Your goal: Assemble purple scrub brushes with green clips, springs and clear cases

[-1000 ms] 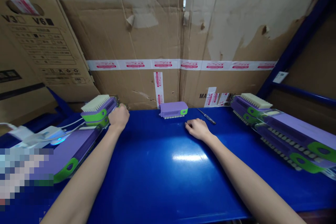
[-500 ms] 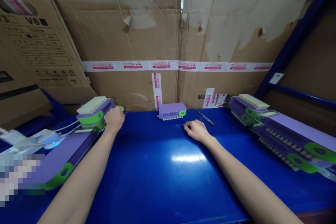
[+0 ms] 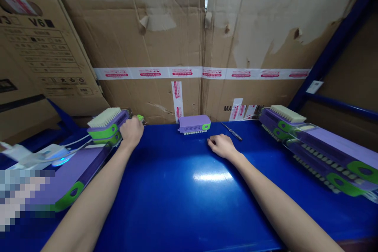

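Note:
At the back left, my left hand [image 3: 132, 130] is closed beside a stack of purple-and-green brushes [image 3: 110, 123] with pale bristles. Just past its fingers a small bright green piece [image 3: 140, 118] shows, with something clear around it. The grip itself is hidden from me. My right hand [image 3: 222, 145] rests on the blue tabletop [image 3: 177, 201] with its fingers curled in and nothing visible in them. Ahead of it a single purple brush [image 3: 194, 123] lies bristles down. A thin screwdriver-like tool [image 3: 233, 131] lies just behind my right hand.
On the right stand more stacked purple brushes [image 3: 283, 114] and long purple-and-green pieces [image 3: 339, 145]. A long purple piece [image 3: 73, 173] and a white power strip [image 3: 44, 155] with cables lie at left. Cardboard [image 3: 165, 47] walls the back; a blue frame post [image 3: 333, 43] rises right.
My left hand has shifted slightly right and up, and more of the green piece shows past its fingers. My right hand rests in the same place. The view has moved a little.

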